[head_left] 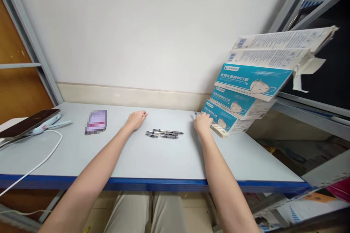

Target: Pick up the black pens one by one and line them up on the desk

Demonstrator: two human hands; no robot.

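Note:
My left hand [137, 119] rests on the grey tabletop with its fingers curled in and nothing visible in them. My right hand [203, 121] is closed beside the stack of mask boxes. The dark end of a slim pen [195, 113] sticks out on its left side; the rest is hidden by the hand. Between my hands, nearer the front edge, several clear-barrelled black pens [163, 135] lie side by side, pointing left to right. Just right of my right hand, a small, flat pale box [219, 131] lies against the foot of the stack.
The blue-and-white mask boxes [253, 80] are piled at the right, top ones with torn flaps. A phone with a blurred screen [96, 122] lies at the left. Farther left are a dark phone [30, 122], a light-blue gadget [45, 125] and a white cable [51, 151].

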